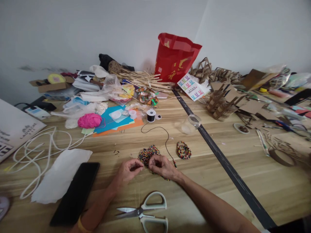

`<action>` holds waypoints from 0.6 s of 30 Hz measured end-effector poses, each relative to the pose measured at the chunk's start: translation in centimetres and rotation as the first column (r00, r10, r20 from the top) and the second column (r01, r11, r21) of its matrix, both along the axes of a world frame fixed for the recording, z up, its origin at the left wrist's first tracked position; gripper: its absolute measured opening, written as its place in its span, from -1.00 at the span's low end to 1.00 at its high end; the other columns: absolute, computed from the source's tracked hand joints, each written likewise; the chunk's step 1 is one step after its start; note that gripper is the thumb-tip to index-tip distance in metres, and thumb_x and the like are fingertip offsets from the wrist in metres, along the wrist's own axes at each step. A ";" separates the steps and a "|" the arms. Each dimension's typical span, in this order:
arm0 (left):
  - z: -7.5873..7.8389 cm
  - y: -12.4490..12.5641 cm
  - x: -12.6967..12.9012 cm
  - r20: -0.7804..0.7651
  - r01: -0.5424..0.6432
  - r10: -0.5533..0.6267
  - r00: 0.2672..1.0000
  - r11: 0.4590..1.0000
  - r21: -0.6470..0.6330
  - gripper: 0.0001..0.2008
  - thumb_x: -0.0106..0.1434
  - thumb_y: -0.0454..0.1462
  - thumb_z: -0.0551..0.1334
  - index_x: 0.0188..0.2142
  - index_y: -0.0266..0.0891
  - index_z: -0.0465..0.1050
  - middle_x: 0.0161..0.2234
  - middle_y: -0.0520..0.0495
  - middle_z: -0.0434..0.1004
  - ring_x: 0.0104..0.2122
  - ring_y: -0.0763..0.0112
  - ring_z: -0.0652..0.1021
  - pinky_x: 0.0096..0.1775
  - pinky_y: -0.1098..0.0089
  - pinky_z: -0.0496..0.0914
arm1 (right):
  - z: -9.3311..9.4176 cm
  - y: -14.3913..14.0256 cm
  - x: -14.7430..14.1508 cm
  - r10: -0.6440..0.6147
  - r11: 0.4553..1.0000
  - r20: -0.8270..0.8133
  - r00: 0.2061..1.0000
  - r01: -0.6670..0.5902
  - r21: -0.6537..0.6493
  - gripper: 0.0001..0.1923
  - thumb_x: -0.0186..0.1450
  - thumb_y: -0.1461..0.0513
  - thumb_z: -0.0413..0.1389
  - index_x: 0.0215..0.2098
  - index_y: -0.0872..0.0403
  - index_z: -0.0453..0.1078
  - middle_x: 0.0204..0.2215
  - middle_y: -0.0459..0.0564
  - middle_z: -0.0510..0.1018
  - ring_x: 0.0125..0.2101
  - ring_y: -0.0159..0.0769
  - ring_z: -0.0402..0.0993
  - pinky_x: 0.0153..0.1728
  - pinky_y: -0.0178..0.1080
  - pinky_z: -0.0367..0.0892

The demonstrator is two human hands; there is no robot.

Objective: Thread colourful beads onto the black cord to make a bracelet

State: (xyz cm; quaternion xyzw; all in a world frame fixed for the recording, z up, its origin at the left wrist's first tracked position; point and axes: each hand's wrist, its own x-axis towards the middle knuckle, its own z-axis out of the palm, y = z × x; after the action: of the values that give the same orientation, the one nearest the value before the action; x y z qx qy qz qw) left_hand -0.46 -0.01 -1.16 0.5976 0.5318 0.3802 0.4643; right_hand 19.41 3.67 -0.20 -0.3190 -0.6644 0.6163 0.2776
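the left hand [128, 171] pinches its fingertips together at the near edge of a pile of coloured beads [148, 154]; what sits in the pinch is too small to tell. the right hand [162, 166] curls its fingers at the same pile, touching it, with a black cord [167, 139] running from beside it up to a small spool [151, 115] (whether the hand actually grips the cord, i cannot tell). a finished bead ring [183, 150] lies just beside, to the right. white-handled scissors [145, 213] rest open near the forearms, a dark phone [75, 193] and white paper sheet [59, 179] to the left. the pale wooden table [243, 152] is split by a dark strip [218, 152]; craft clutter and a red bag [175, 58] line the plain white wall [73, 29].
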 end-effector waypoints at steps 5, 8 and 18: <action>-0.3 0.1 0.0 0.011 0.026 -0.026 1.000 1.000 -0.017 -0.92 0.04 -0.31 0.26 -0.46 -0.28 0.52 -0.50 -0.04 0.59 -0.47 0.39 0.54 -0.37 0.43 0.44 | 0.2 0.0 0.0 0.018 1.000 0.031 0.999 -0.018 0.016 -0.81 0.19 0.18 0.15 -0.47 0.14 0.31 -0.59 -0.15 0.32 -0.57 -0.47 0.17 -0.55 -0.41 0.11; -0.3 0.1 -0.1 0.005 0.032 -0.032 0.999 0.999 -0.029 -0.91 0.04 -0.30 0.27 -0.46 -0.29 0.53 -0.50 -0.04 0.59 -0.47 0.38 0.54 -0.38 0.43 0.43 | 0.2 0.0 0.0 0.024 0.999 0.040 0.999 -0.025 0.024 -0.84 0.18 0.21 0.14 -0.46 0.15 0.32 -0.59 -0.15 0.31 -0.56 -0.48 0.18 -0.55 -0.42 0.11; 0.5 0.0 0.3 0.017 0.016 -0.015 1.000 0.994 -0.104 -0.90 0.00 -0.33 0.26 -0.46 -0.28 0.55 -0.47 -0.06 0.61 -0.43 0.34 0.56 -0.31 0.41 0.44 | 0.0 -0.2 0.0 0.030 0.998 0.061 0.998 -0.033 0.053 -0.89 0.17 0.26 0.12 -0.46 0.15 0.32 -0.58 -0.15 0.33 -0.57 -0.48 0.19 -0.56 -0.42 0.10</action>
State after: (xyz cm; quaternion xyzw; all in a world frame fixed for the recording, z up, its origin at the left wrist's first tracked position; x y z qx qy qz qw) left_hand -0.15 -0.05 -0.62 0.5736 0.5424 0.3532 0.5020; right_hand 19.37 3.51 -0.17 -0.3192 -0.6938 0.5926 0.2561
